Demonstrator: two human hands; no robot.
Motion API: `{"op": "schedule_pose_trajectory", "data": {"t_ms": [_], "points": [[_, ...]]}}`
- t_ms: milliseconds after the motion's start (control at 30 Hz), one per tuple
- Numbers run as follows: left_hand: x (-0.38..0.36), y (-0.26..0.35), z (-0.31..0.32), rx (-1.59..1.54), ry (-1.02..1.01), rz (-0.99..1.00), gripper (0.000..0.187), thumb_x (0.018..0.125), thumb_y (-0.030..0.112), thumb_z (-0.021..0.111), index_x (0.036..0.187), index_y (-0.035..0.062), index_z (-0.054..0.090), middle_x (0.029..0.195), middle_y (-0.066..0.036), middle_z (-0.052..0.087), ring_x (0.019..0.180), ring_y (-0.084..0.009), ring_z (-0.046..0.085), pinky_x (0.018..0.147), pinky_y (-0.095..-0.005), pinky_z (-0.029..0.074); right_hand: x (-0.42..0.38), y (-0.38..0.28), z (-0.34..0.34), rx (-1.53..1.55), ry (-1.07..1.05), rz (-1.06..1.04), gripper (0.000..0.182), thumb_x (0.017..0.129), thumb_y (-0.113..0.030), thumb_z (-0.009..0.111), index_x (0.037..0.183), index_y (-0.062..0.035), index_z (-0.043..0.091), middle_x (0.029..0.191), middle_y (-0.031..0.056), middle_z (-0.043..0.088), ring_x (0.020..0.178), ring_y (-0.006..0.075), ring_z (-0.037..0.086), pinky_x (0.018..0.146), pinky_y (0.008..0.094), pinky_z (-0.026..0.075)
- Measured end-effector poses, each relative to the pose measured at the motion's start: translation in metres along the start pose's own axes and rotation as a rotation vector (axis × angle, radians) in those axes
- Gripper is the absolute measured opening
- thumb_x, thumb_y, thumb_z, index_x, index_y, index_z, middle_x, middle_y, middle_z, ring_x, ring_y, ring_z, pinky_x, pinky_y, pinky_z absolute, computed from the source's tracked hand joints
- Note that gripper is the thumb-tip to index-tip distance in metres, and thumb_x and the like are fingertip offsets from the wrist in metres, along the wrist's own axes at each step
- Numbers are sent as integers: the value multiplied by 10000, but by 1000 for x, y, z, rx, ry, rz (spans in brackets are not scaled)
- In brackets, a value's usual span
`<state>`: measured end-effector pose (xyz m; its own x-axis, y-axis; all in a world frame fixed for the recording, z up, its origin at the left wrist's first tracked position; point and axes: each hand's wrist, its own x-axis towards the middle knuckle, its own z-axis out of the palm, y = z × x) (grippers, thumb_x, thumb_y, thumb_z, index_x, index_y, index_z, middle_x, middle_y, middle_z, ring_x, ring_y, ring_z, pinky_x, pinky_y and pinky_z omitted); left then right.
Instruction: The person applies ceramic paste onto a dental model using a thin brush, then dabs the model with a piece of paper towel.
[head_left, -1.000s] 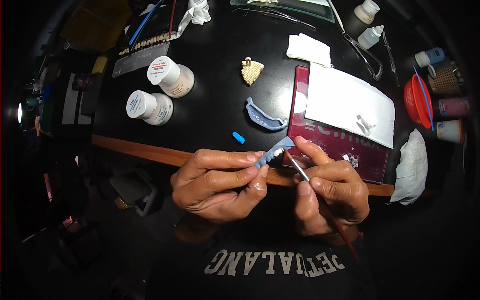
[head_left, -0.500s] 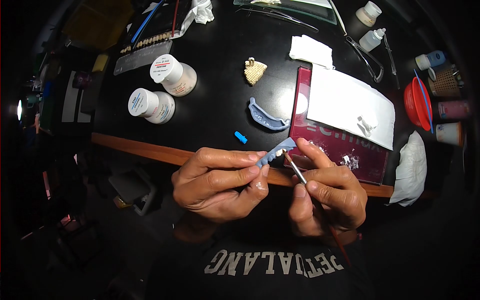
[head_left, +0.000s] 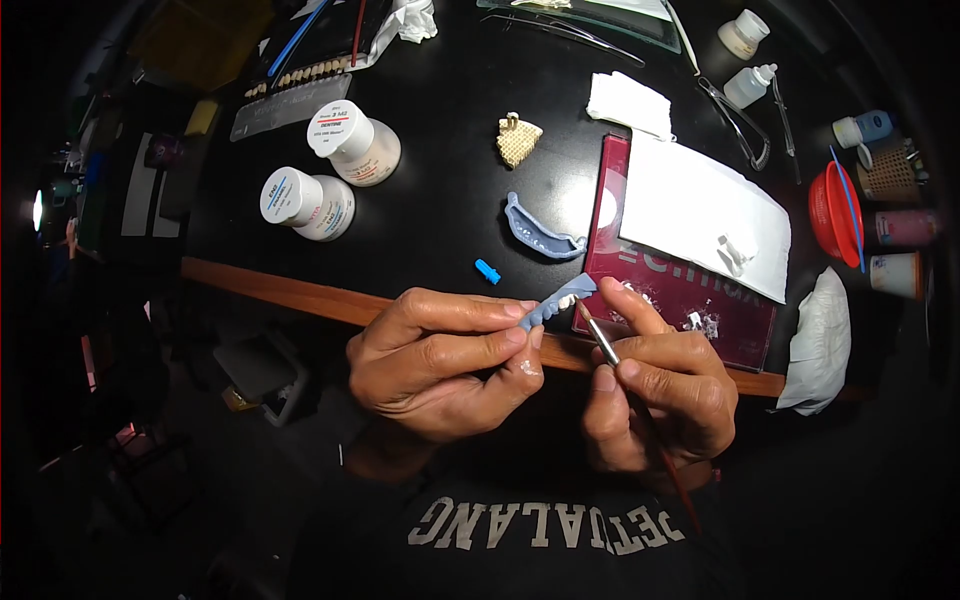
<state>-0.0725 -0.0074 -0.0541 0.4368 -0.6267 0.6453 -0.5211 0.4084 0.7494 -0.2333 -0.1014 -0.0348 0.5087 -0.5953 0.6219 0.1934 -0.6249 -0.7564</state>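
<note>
Pinched in the fingers of my left hand (head_left: 450, 365) is a blue-grey dental mould (head_left: 550, 305) with scalloped tooth shapes along it. White material fills a couple of the tooth hollows near its right end. My right hand (head_left: 665, 390) grips a fine paintbrush (head_left: 603, 342) like a pen, its tip right beside that white material. The index finger of my right hand reaches up to the mould's right end. Beyond the hands on the table lies a second, curved blue-grey mould (head_left: 540, 235), with a small blue cap (head_left: 487, 271) nearer to me.
A maroon plate (head_left: 735, 335) bears white smears and a white paper pad (head_left: 700, 205). Two white-capped powder jars (head_left: 365, 150) stand left, a beige honeycomb piece (head_left: 518, 140) in the middle. A red bowl (head_left: 832, 215) and crumpled tissue (head_left: 818, 345) are right. The wooden table edge (head_left: 290, 290) runs below.
The brush tip has drawn slightly away from the white material, down and to the right. Both hands keep their grips, and the whole view has shifted slightly.
</note>
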Motion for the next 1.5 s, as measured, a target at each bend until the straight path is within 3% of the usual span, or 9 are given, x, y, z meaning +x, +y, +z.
{"op": "schedule_pose_trajectory", "data": {"t_ms": [367,867,1000,1367,1500], "points": [[-4,-2,1,-67,29,-23,184,725,-49,862,859,-7,743,931,-127,699,871,-217,754,794,-299,670,1,1,1,-21,-13,-14,231,759,64,779,926,30,623,831,187,682,1030,461,713,833,435,644],[-3,-2,1,-75,38,-14,192,719,-39,867,858,0,741,920,-113,707,862,-235,757,783,-312,669,1,0,4,-27,5,-36,233,761,72,765,948,24,634,816,175,684,981,448,730,867,496,628],[-1,-1,-2,-36,-14,3,201,731,-94,821,831,11,682,922,-109,651,830,-263,750,763,-348,670,1,0,5,-32,-9,-42,233,758,73,766,944,26,634,810,173,682,972,439,734,870,506,625],[-2,-3,0,-69,36,-5,192,720,-25,872,854,4,738,907,-111,710,844,-233,757,769,-318,666,2,1,6,-39,-6,-42,213,739,66,773,901,31,640,783,175,686,934,427,746,862,494,631],[0,-1,-3,-26,-23,4,202,730,-85,825,829,15,680,919,-108,651,827,-262,749,750,-336,664,2,0,8,-55,-2,-42,211,737,62,775,900,26,647,790,177,694,941,430,744,853,488,634]]}}
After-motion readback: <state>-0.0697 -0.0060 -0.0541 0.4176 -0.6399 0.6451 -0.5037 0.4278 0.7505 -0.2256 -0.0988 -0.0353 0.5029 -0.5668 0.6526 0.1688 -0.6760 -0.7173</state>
